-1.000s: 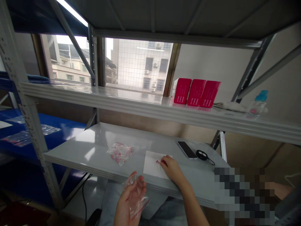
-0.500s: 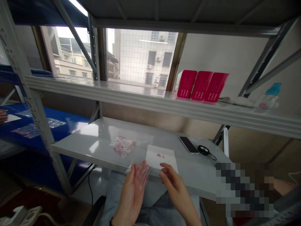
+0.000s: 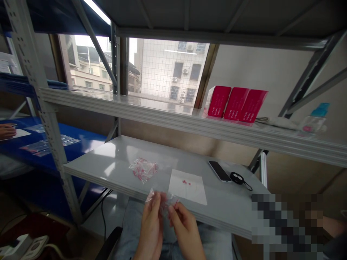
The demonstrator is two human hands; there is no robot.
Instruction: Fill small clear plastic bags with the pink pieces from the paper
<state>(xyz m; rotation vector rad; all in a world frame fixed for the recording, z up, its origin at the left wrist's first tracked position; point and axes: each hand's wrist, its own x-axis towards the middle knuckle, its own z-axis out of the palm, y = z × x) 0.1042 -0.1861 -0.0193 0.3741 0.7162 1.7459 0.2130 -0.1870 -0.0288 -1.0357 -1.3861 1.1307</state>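
Far left edge of frame: another person's hand [image 3: 7, 130] rests on a white sheet on the blue shelf [image 3: 81, 139], next to flat clear bags. Not this person's work.

Left of centre on the grey shelf [image 3: 114, 159]: pile of small clear bags [image 3: 143, 169] with pink bits inside, loose, well back from the front edge.

Bottom centre, just in front of the shelf edge and over the lap: left hand [image 3: 150, 225] pinches a small clear bag [image 3: 161, 200] at its top, fingers narrow on the film. Right hand [image 3: 184, 225] meets it from the other side, fingertips closed tight on the bag mouth; whether a pink piece sits between them cannot be told.

Right of that, on the shelf: white paper [image 3: 188, 186] with a few tiny pink pieces [image 3: 185, 182] near its top.

Risks:
- Bag is held off the shelf, so any piece that misses the mouth probably drops to the lap or floor and is likely lost.
- Thin film could collapse shut if the left pinch slackens.
- A sleeve or wrist brushing the paper could scatter the remaining pieces.

Further right: phone [image 3: 219, 171] and black key fob [image 3: 238, 178], apart from the paper. Upper right shelf: red boxes [image 3: 237, 104].
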